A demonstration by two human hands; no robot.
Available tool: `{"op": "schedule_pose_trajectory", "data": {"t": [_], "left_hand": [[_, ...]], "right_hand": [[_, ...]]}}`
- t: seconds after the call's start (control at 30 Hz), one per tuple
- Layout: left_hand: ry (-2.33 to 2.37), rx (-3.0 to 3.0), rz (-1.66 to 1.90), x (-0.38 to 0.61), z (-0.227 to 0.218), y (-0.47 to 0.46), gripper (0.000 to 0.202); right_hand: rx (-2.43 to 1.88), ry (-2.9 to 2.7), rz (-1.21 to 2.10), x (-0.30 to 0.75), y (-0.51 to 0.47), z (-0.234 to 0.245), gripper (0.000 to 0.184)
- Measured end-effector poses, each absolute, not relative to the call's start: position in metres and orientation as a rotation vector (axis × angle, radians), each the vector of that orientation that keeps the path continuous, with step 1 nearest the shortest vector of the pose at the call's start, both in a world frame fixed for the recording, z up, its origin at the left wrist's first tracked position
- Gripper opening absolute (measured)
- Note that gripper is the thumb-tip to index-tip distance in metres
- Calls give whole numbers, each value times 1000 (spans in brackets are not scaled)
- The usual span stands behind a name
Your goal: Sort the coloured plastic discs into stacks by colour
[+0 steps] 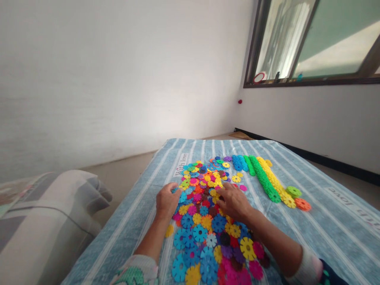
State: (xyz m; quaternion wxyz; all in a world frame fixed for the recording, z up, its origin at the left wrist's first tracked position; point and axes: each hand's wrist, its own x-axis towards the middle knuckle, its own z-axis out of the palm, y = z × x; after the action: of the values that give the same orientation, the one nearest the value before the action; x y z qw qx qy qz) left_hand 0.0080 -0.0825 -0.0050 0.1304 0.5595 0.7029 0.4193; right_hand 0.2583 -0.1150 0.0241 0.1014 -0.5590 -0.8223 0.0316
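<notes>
A spread-out heap of colourful plastic snowflake discs (pixel 199 232) lies on the striped blue cloth (pixel 124 237), running away from me. My left hand (pixel 166 201) is at the heap's left edge, its thumb and fingers closed round a bit of blue that looks like a snowflake disc (pixel 174 190). On the other side, my right hand (pixel 235 201) reaches over the heap, touching discs. Its thumb and forefinger are apart, and nothing shows between them; the other fingers are partly hidden.
Right of the heap lie stacked rows of discs: a green row (pixel 264 180), a yellow row (pixel 276 182) and shorter blue stacks (pixel 239 162). A lime disc (pixel 293 192) and an orange disc (pixel 303 204) lie near their ends. A cloth-covered piece (pixel 56 209) stands left. A window (pixel 326 43) is behind.
</notes>
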Motion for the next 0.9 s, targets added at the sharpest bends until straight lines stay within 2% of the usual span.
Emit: {"op": "schedule_pose_trajectory", "data": {"t": [0.27,0.57,0.77,0.9], "left_hand": [[2051,1628,1215,9,-4,-83,35],[2051,1603,1216,11,-3,-83,33],[2046,1624,1198,10,-4,-82,34],[2070,1618,1194,8,-5,-82,33]], "right_hand": [[-1104,-2695,145,213,-115,23,27],[-1493,-2525,155,253,-89,26,20],[-1535,-2453,206,241,-78,27,39],[-1438,-2636,215,228,-88,31,35]]}}
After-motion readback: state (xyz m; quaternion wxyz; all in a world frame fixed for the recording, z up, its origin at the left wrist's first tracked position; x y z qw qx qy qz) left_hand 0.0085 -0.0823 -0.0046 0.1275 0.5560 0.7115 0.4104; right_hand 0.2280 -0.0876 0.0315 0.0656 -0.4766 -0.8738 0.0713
